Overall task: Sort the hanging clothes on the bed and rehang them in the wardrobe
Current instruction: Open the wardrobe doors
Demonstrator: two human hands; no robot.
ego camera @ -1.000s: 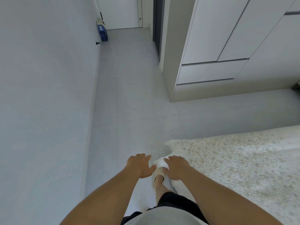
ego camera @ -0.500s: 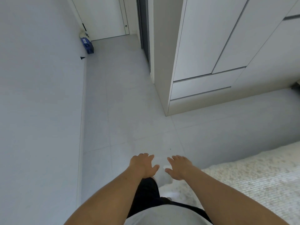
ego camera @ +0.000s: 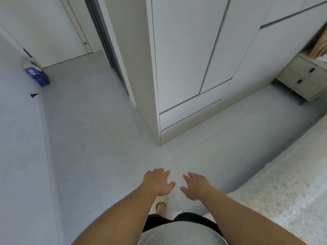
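Each grip released: left hand (ego camera: pixel 158 181) and right hand (ego camera: pixel 196 185) spread above smooth floor tiles (ego camera: pixel 99 138), seemingly matte.

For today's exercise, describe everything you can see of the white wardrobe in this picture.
The wardrobe is a tall, white, smooth-faced unit that stands on the pale tiled floor, its near corner pointing towards the person. Flat, handleless doors, parted by thin dark gaps, are all closed, with a drawer-like panel and a plinth below. No clothes show. The bed lies apart from it, and neither hand touches it.

blue box (ego camera: pixel 37 77) – floor by left wall | nightstand (ego camera: pixel 303 80) – far right (two drawers) | door (ego camera: pixel 58 29) – closed
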